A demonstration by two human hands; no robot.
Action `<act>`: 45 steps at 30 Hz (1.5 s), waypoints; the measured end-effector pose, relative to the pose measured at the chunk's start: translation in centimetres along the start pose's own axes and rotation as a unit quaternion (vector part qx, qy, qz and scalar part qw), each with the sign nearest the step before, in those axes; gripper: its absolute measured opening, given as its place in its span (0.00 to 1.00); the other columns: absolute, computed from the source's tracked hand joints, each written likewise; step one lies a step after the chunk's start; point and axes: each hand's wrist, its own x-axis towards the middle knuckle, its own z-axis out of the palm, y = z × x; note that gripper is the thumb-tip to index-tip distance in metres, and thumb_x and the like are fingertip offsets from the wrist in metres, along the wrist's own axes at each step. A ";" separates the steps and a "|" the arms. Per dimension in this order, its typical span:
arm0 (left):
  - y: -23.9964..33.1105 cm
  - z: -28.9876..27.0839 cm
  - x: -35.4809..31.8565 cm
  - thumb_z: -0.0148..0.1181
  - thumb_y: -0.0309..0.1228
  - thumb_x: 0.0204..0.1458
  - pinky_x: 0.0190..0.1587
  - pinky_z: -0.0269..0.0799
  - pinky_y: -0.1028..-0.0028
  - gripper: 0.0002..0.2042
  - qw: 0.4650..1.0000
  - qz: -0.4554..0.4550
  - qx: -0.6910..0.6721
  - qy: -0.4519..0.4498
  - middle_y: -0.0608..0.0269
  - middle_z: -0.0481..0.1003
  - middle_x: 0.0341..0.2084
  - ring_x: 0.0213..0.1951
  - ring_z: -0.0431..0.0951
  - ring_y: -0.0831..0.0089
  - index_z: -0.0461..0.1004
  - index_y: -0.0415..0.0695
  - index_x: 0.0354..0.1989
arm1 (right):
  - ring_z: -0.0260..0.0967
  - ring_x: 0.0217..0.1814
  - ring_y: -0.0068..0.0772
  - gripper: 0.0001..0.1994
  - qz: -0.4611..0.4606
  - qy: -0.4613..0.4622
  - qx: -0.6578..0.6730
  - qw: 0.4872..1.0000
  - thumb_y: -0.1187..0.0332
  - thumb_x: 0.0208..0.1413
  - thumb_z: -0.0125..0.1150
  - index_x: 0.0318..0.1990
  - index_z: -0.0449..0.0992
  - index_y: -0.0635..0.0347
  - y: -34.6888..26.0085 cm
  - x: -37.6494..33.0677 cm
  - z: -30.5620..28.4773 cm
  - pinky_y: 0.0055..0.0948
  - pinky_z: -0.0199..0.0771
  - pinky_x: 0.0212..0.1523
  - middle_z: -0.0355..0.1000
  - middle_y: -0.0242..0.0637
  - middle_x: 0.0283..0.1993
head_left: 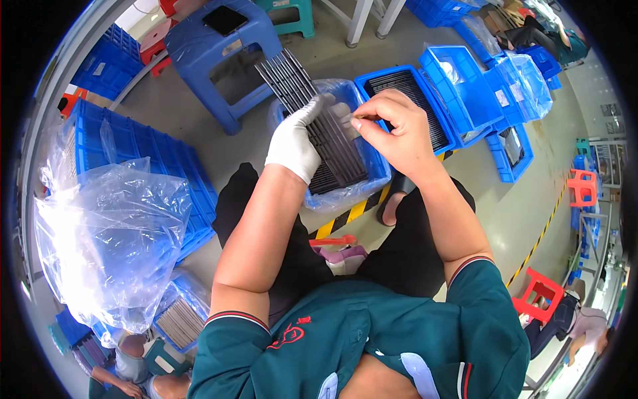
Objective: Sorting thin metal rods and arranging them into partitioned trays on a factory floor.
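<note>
My left hand, in a white glove, is wrapped round a fanned bundle of thin dark strips. The glove's fingertips show on the bundle's right side. Bare and close by on the right, my right hand is closed in a pinch, thumb against forefinger. Whatever lies between those fingertips is too small to make out. Both hands are above a blue bin lined with clear plastic. More dark strips lie inside it, partly hidden by my left hand and the bundle.
A second blue bin with dark strips stands to the right, beside other blue bins. A blue stool carrying a dark flat device is ahead. Tall blue crates and a clear plastic bag rise at left. Other people sit around.
</note>
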 end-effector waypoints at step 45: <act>0.1 -0.8 -0.2 0.53 0.24 0.56 0.44 0.75 0.66 0.09 0.999 0.025 0.040 0.003 0.56 0.77 0.35 0.38 0.79 0.64 0.74 0.39 0.44 | 0.69 0.29 0.35 0.05 -0.090 0.013 -0.080 0.993 0.74 0.38 0.67 0.24 0.76 0.57 -0.6 0.8 2.0 0.32 0.68 0.32 0.71 0.31 0.24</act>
